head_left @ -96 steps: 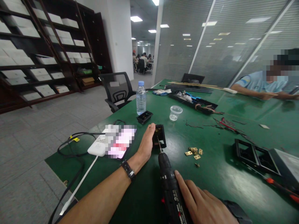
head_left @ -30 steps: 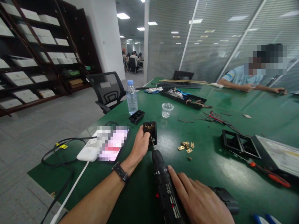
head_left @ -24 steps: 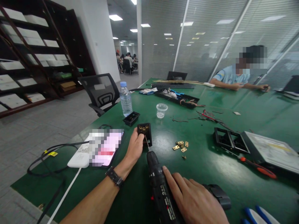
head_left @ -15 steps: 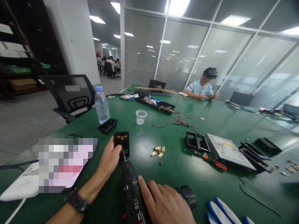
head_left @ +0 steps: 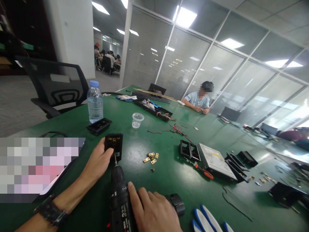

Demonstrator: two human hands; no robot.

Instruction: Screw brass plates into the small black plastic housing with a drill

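Note:
My left hand [head_left: 98, 162] grips the left side of a small black switch module [head_left: 113, 145] that shows brass terminals on top and stands on the green table [head_left: 169, 180]. My right hand [head_left: 152, 212] is wrapped round a black cordless screwdriver [head_left: 119, 196]. Its bit points into the module's near edge. A small heap of brass parts [head_left: 150, 157] lies just to the right of the module.
A water bottle [head_left: 95, 101], a black part [head_left: 99, 125] and a clear cup [head_left: 137, 120] stand behind. Black frames [head_left: 189, 150], a panel [head_left: 215, 160] and an orange-handled screwdriver [head_left: 204, 171] lie to the right. A phone [head_left: 36, 167] lies left. Another person [head_left: 199, 100] sits across.
The camera has swung to the right, so the right end of the table has come into view. Both hands stay on the module and the screwdriver.

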